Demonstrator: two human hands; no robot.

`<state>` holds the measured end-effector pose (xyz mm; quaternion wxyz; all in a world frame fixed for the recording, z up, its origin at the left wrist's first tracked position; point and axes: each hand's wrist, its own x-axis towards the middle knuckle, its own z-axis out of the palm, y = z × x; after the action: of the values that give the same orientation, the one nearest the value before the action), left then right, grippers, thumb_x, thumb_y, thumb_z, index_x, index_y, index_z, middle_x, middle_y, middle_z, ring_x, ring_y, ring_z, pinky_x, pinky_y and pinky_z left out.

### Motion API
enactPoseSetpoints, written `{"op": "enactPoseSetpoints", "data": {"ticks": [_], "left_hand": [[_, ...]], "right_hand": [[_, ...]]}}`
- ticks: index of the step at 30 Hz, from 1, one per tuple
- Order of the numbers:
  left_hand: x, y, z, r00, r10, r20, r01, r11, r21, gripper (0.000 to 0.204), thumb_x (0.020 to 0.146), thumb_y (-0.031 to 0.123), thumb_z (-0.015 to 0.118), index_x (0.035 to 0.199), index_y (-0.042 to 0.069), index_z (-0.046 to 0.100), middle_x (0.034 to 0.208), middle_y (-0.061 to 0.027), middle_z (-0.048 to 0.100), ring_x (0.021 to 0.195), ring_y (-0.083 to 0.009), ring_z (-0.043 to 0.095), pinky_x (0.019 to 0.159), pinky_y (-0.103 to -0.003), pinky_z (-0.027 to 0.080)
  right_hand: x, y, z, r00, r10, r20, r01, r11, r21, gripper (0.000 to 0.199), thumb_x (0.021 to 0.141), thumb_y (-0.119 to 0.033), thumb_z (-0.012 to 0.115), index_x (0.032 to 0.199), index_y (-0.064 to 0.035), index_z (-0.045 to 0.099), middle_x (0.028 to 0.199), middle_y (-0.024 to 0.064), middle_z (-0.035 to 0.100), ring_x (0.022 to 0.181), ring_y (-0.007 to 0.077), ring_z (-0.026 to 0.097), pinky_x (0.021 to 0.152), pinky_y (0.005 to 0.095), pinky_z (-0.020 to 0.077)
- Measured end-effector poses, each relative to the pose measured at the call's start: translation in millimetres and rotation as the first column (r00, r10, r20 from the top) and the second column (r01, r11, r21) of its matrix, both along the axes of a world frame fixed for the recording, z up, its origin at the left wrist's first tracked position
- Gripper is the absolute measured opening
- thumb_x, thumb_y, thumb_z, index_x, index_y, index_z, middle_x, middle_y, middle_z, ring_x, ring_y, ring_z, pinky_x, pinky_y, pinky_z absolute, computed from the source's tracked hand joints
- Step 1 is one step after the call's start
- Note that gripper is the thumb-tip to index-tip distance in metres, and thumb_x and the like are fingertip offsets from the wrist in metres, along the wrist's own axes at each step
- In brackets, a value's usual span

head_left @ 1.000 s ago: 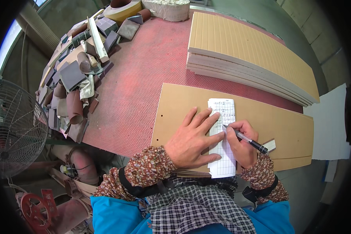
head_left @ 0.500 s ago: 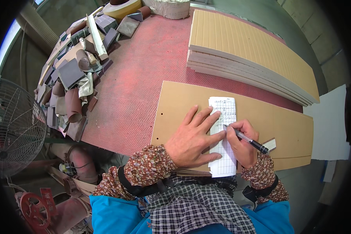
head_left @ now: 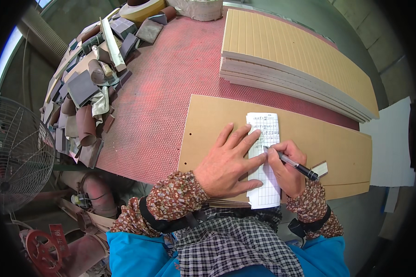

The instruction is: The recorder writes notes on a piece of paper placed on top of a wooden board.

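Observation:
My left hand (head_left: 229,164) lies flat with its fingers spread, across the left edge of a narrow gridded paper pad (head_left: 265,184) and the brown board under it. In my right hand (head_left: 289,168) is a black-and-clear pen (head_left: 296,167), its tip touching the paper just past my left fingers. Handwriting covers the upper rows of the pad; the lower rows are blank. The pad rests on a flat brown board (head_left: 328,131) with two small holes near its left end. A small pale rectangular piece (head_left: 320,169) lies on the board beside my right wrist.
Behind the board stands a stack of grooved tan panels (head_left: 291,51) on a red mesh-patterned table surface (head_left: 162,92). Sanding blocks and rolled abrasive sheets (head_left: 86,124) pile up at the left. A wire fan (head_left: 18,157) and a red handwheel (head_left: 42,251) stand at the far left.
The view has shifted very slightly. Both hands keep nearly the same places, and the pen tip stays on the paper with only a tiny movement.

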<state>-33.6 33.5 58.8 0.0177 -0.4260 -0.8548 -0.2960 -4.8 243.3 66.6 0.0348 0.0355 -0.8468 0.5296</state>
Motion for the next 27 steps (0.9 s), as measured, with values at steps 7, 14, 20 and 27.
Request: {"op": "enactPoseSetpoints", "data": {"ticks": [7, 14, 20, 27], "left_hand": [[-0.1, 0.4, -0.6, 1.000, 0.005, -0.010, -0.005, 1.000, 0.002, 0.059, 0.084, 0.053, 0.072, 0.129, 0.016, 0.063, 0.148, -0.0240, 0.042, 0.140, -0.0452, 0.034, 0.115, -0.064, 0.022], [0.0, 0.5, -0.7, 1.000, 0.004, -0.015, -0.004, 1.000, 0.004, 0.057, 0.084, 0.053, 0.071, 0.127, 0.015, 0.065, 0.147, -0.0241, 0.043, 0.140, -0.0451, 0.035, 0.116, -0.064, 0.022], [0.0, 0.5, -0.6, 1.000, 0.003, -0.017, -0.003, 1.000, 0.007, 0.058, 0.084, 0.052, 0.071, 0.128, 0.015, 0.065, 0.148, -0.0239, 0.043, 0.140, -0.0449, 0.035, 0.115, -0.064, 0.023], [0.0, 0.4, -0.6, 1.000, 0.004, -0.018, -0.004, 1.000, 0.002, 0.058, 0.084, 0.053, 0.072, 0.128, 0.015, 0.065, 0.148, -0.0239, 0.042, 0.140, -0.0448, 0.035, 0.115, -0.064, 0.023]], "right_hand": [[0.1, -0.1, 1.1, 1.000, -0.004, 0.005, 0.004, 1.000, 0.001, 0.014, 0.095, -0.010, 0.065, 0.091, 0.0027, 0.061, 0.073, 0.0057, 0.064, 0.064, 0.0078, 0.059, 0.056, 0.0268, 0.0489], [0.0, 0.2, 2.0, 1.000, -0.003, 0.015, 0.002, 1.000, 0.025, 0.014, 0.095, -0.010, 0.064, 0.091, 0.0024, 0.061, 0.073, 0.0059, 0.064, 0.064, 0.0080, 0.059, 0.057, 0.0271, 0.0491], [-0.6, 0.2, 1.2, 1.000, -0.002, 0.004, 0.002, 0.999, 0.033, 0.013, 0.095, -0.010, 0.064, 0.091, 0.0022, 0.060, 0.073, 0.0058, 0.064, 0.064, 0.0080, 0.059, 0.056, 0.0269, 0.0490], [-0.5, 0.0, 2.8, 1.000, 0.011, 0.002, -0.011, 1.000, 0.016, 0.013, 0.095, -0.010, 0.064, 0.091, 0.0022, 0.060, 0.072, 0.0057, 0.065, 0.063, 0.0080, 0.059, 0.056, 0.0268, 0.0491]]}}
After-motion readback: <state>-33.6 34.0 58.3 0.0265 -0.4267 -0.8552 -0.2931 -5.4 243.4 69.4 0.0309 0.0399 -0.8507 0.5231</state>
